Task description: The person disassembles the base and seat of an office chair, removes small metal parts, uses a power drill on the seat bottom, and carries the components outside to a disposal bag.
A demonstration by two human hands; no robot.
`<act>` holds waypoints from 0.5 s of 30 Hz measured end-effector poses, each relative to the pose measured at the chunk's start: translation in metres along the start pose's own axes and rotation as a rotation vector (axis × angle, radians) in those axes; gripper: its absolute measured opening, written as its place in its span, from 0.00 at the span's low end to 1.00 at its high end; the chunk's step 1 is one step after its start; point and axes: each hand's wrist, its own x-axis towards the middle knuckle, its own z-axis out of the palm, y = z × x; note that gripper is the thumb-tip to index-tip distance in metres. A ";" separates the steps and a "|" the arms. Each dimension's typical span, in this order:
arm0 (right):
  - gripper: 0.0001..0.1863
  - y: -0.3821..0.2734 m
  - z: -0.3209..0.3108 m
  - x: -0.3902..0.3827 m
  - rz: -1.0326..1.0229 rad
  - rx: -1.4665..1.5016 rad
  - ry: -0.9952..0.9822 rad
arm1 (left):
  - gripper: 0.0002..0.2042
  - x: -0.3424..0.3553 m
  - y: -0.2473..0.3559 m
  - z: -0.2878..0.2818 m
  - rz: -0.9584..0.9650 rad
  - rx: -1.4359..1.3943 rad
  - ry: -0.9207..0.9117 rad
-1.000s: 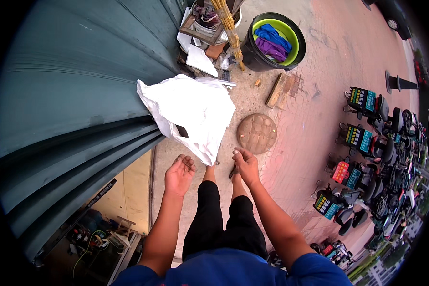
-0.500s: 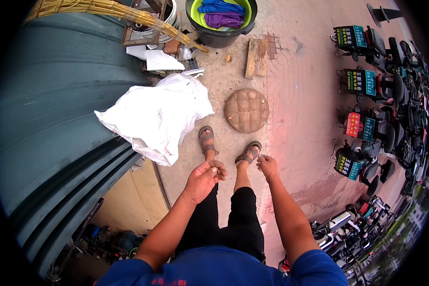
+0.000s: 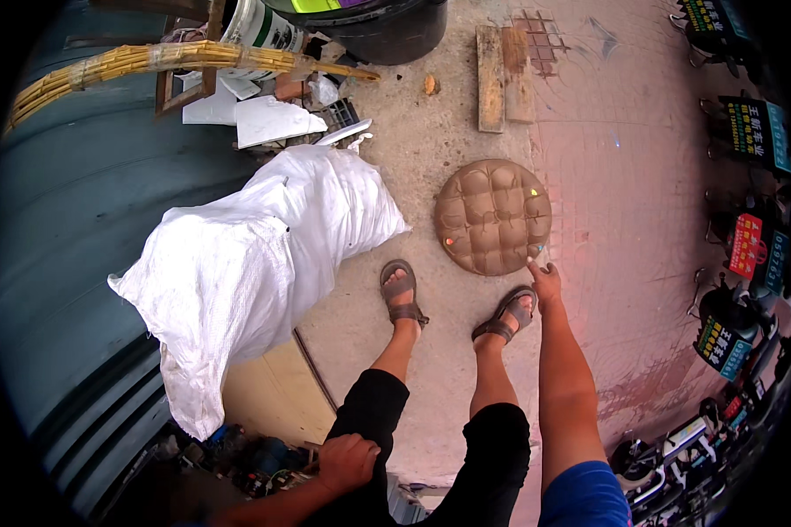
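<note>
A round brown tufted cushion [image 3: 494, 215] lies on the ground in front of my feet. Small coloured bits sit on it: a yellow one [image 3: 534, 191], an orange one [image 3: 449, 241] and a blue one near its lower right edge. My right hand [image 3: 546, 283] reaches down to that edge, its index finger stretched toward the blue bit and the fingers apart. Whether the fingertip touches it is too small to tell. Against my left thigh rests my left hand [image 3: 349, 463], curled into a fist; anything inside it is hidden.
Left of my feet lies a large white woven sack [image 3: 228, 250]. Beyond stand a black tub [image 3: 395, 35], wooden planks [image 3: 490, 79], white board scraps [image 3: 272, 120] and a bundle of yellow stalks [image 3: 149, 60]. Parked electric bikes [image 3: 747, 145] line the right side.
I have bent lower, so the cushion looks nearer. My right hand has gone forward and down to the cushion's edge. My left hand has drawn back onto my thigh and closed.
</note>
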 end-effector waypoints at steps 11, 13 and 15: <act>0.43 -0.063 0.031 0.034 -0.041 0.341 -0.185 | 0.03 0.008 0.014 -0.003 0.010 0.158 -0.044; 0.41 -0.071 0.021 0.011 -0.043 0.365 -0.236 | 0.03 0.006 0.014 -0.001 0.064 0.168 -0.059; 0.39 -0.084 0.022 -0.023 -0.052 0.330 -0.104 | 0.05 0.010 0.024 -0.001 0.002 0.159 -0.059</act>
